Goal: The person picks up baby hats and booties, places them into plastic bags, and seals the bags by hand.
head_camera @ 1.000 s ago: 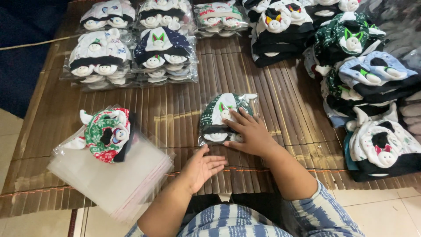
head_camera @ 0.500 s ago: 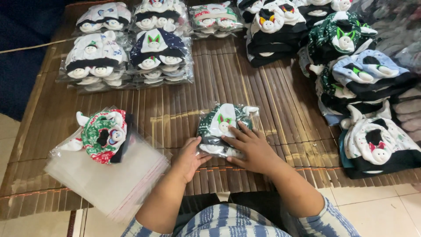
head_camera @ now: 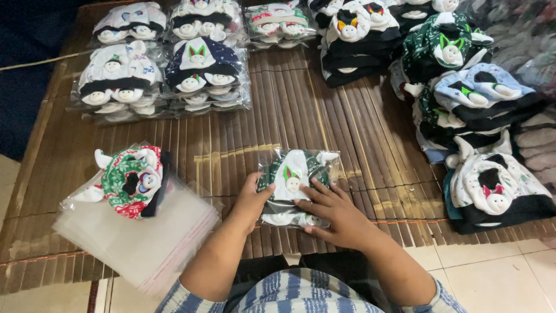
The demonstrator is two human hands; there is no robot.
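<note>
A slatted bamboo worktop [head_camera: 231, 145] stretches out in front of me, with pale tiled floor [head_camera: 498, 272] showing at its near edge. Right in the middle, close to my body, lies the bagged hat [head_camera: 294, 186], a green and white baby hat with a little round face, sealed in clear plastic and flat on the slats. My left hand [head_camera: 250, 203] is against its left edge, fingers curled around the side of the packet. My right hand [head_camera: 335, 213] lies across its lower right part, fingers [head_camera: 310, 203] spread and flat on the plastic, pressing down rather than gripping. Off to my left sits a stack of empty clear bags [head_camera: 145, 243], and a red and green hat [head_camera: 133, 181] rests on top of it, unbagged. At the far side, packed hats [head_camera: 162, 69] lie in rows of wrapped bundles. Along my right, loose hats [head_camera: 463, 87] are piled in tall stacks, black, green, blue and white, well apart from my hands.
</note>
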